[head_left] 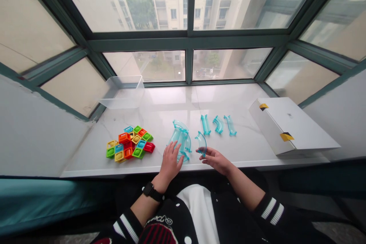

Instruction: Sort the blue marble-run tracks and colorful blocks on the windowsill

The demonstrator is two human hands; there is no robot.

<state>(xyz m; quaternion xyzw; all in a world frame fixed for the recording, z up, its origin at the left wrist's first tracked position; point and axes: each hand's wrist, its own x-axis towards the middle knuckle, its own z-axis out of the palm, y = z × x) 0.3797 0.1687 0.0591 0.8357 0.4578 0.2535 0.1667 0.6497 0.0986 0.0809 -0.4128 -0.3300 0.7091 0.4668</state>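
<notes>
My right hand [214, 159] pinches the lower end of a curved, clear blue track piece [202, 142], which stands raised above the sill. Fingers spread, my left hand [171, 160] rests at the near side of a loose pile of clear blue track pieces [180, 137]; it partly hides them. Beyond my right hand, three more pieces lie apart in a row: a straight one [205, 124], a curved one [218, 124] and a longer, slightly bent one [230, 125].
Colourful square blocks [130, 143] are clustered to the left on the white sill [228, 99]. A clear plastic bin [122, 91] stands at the back left by the window. At the right lies a white box [294, 126] with yellow-and-black tabs.
</notes>
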